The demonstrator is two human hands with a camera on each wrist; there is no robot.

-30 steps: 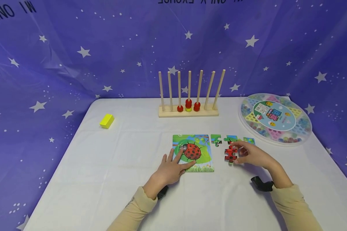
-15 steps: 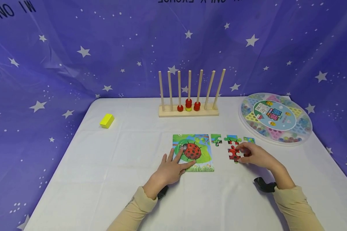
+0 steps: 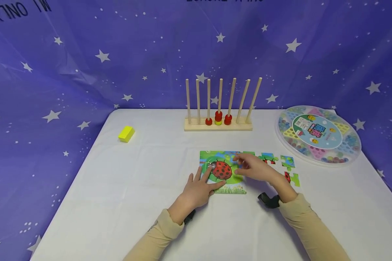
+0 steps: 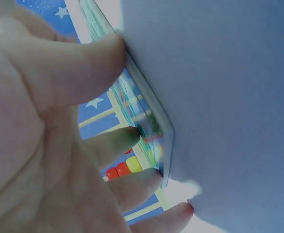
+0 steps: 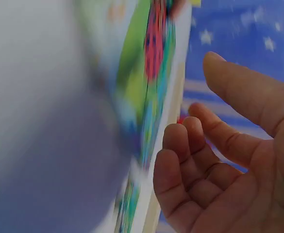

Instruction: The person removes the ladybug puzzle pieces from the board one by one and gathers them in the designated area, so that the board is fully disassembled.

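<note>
A square ladybug puzzle board [image 3: 238,186] lies on the white table in the head view. My left hand [image 3: 196,190] rests on its lower left part with fingers spread. In the left wrist view the thumb and fingers [image 4: 127,189] touch the board's edge. My right hand [image 3: 256,168] hovers at the board's right side, fingers loosely bent and thumb apart. The right wrist view shows nothing in that hand [image 5: 219,160]. Loose jigsaw pieces, among them a blue-green corner piece [image 3: 287,161] and a red-green piece [image 3: 294,179], lie to the right, some partly hidden by the right hand and forearm.
Behind the puzzle stands a wooden peg rack [image 3: 219,127] with several red beads and a yellow one. A round clear game box [image 3: 318,132] is at the back right. At the left sits a yellow block [image 3: 126,134]. A purple star curtain [image 3: 170,54] hangs behind the table.
My right hand has left the red jigsaw pieces and moved left to the puzzle board. The left hand stays on the board. The head view has shifted slightly.
</note>
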